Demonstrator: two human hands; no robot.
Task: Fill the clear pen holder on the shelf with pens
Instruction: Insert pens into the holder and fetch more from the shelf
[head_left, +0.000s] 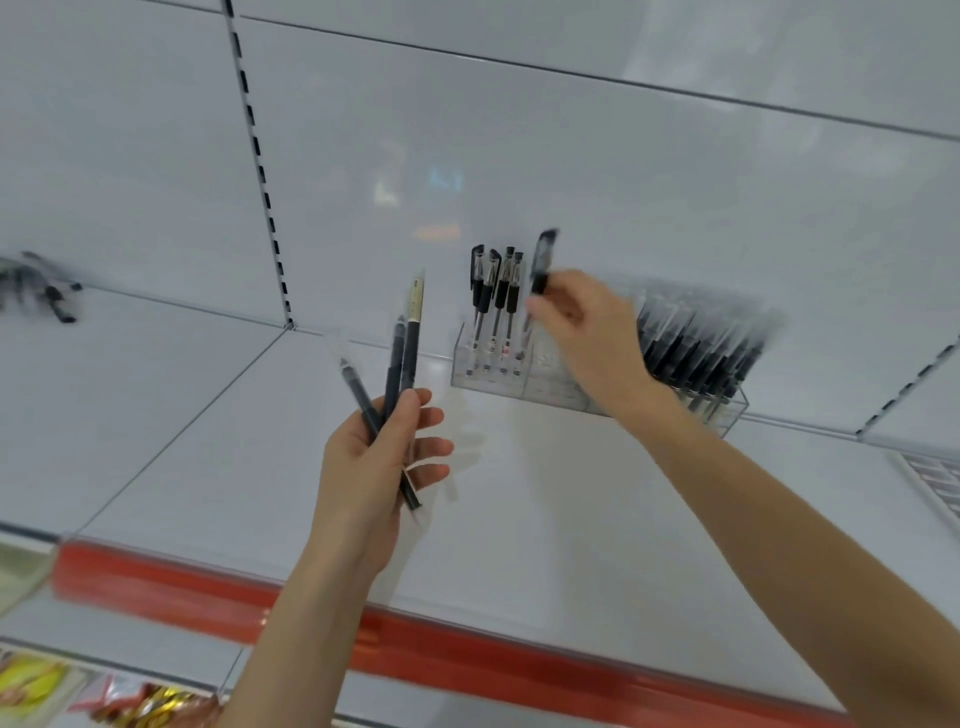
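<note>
Your left hand (379, 467) grips a fan of three slim dark pens (397, 364), raised over the white metal shelf (519, 499), left of the holder and apart from it. The clear acrylic pen holder (467, 371) stands at the back of that shelf. Four black-capped gel pens (496, 291) stand upright in its left end, and a dense block of black pens (696, 348) fills its right end. Between them your right hand (587, 332) pinches one black-capped pen (543, 260) above the middle slots. It is blurred, so whether its tip is already seated cannot be told. You appear to be seating this pen. Next, find a free slot, lower it straight, then take another from your left hand.
</note>
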